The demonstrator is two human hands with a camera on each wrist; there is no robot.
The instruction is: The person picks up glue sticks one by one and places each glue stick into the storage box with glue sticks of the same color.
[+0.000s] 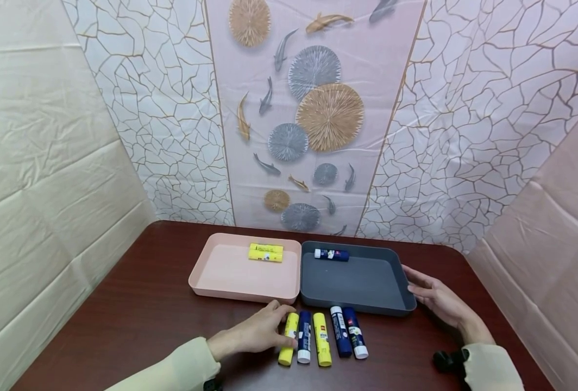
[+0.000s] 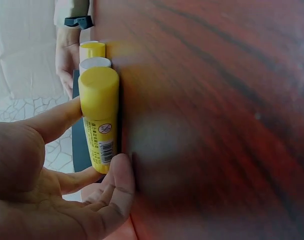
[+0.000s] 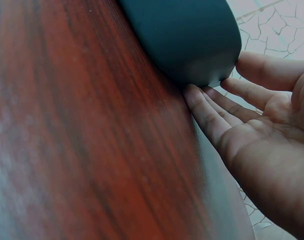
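Observation:
My left hand pinches the leftmost yellow glue stick of a row on the table, thumb near one end and fingers at the other. Right beside it lies a blue glue stick with a white cap. Farther right come another yellow glue stick and two blue ones, a left one and a right one. My right hand touches the right side of the dark grey tray with its fingers extended.
Left of the grey tray, against it, stands a pink tray with yellow glue sticks at its back. A blue glue stick lies in the grey tray. Patterned cloth hangs behind the dark red wooden table.

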